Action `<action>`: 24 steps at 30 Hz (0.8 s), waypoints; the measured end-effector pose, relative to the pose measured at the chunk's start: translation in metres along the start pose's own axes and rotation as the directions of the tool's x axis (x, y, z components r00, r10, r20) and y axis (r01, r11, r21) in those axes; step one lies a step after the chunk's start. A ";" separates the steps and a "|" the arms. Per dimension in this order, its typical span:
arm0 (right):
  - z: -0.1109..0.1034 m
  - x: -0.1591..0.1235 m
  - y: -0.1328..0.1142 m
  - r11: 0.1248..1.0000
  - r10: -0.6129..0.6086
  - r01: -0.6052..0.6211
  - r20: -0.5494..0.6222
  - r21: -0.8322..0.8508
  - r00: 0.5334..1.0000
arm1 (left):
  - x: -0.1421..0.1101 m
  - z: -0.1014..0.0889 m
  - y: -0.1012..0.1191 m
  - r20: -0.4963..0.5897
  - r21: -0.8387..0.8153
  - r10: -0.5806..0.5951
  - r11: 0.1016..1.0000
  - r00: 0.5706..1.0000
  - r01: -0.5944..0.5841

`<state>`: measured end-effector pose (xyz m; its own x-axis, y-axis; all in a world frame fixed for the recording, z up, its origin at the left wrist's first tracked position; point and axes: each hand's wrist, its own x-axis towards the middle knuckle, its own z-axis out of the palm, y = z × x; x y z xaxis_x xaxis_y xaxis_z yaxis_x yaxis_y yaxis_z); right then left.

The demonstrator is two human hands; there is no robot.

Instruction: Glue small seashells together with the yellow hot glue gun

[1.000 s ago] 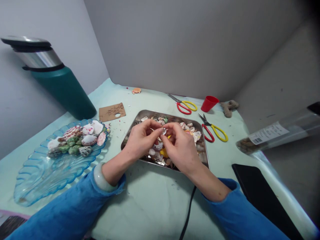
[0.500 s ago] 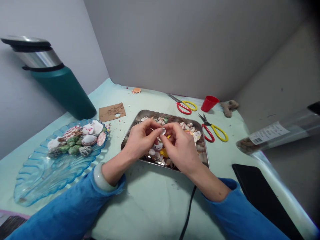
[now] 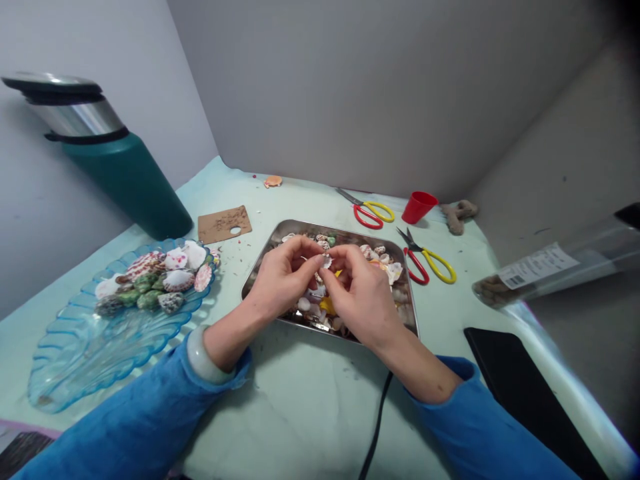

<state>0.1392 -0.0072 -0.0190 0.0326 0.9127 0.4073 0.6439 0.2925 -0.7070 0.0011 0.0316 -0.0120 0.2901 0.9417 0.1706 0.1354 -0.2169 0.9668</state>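
Between the fingertips of both hands is a small white seashell (image 3: 327, 261) with a scalloped edge, partly covered by the fingers. My left hand (image 3: 283, 270) pinches it from the left, thumb and forefinger closed. From the other side my right hand (image 3: 363, 293) grips it the same way. Both hands are over a metal tray (image 3: 280, 233) full of small shells, some white, some speckled, with a few yellow pieces. To the left, a blue scalloped glass dish (image 3: 100, 360) bears a pile of larger shells (image 3: 175, 280) and green speckled ones.
A teal bottle (image 3: 130, 180) stands back left beside a brown card (image 3: 224, 224). Two scissors with red and yellow handles (image 3: 375, 213), a red cup (image 3: 419, 207) and a clear tube (image 3: 550, 263) are rightward. A black flat object (image 3: 520, 387) and black cable (image 3: 377, 420) lie nearer.
The white seashell has turned slightly between the fingertips. Both hands stay in nearly the same place, and everything else is unmoved.
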 end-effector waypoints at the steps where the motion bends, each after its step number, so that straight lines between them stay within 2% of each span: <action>1: 0.000 0.000 0.000 1.000 -0.001 0.001 0.000 -0.002 1.000 | 0.000 0.000 -0.001 0.000 -0.004 0.003 1.000 1.000 -0.003; 17: 0.000 -0.001 0.000 1.000 -0.009 0.009 0.011 0.012 1.000 | 0.000 0.001 0.001 -0.009 -0.035 0.011 0.999 1.000 -0.012; 24: -0.001 -0.001 0.001 1.000 -0.008 0.008 0.005 0.005 1.000 | 0.000 0.001 0.002 -0.006 0.003 0.000 1.000 1.000 0.000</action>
<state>0.1406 -0.0077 -0.0191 0.0238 0.9116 0.4104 0.6406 0.3012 -0.7063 0.0022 0.0309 -0.0106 0.2843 0.9433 0.1714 0.1379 -0.2171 0.9664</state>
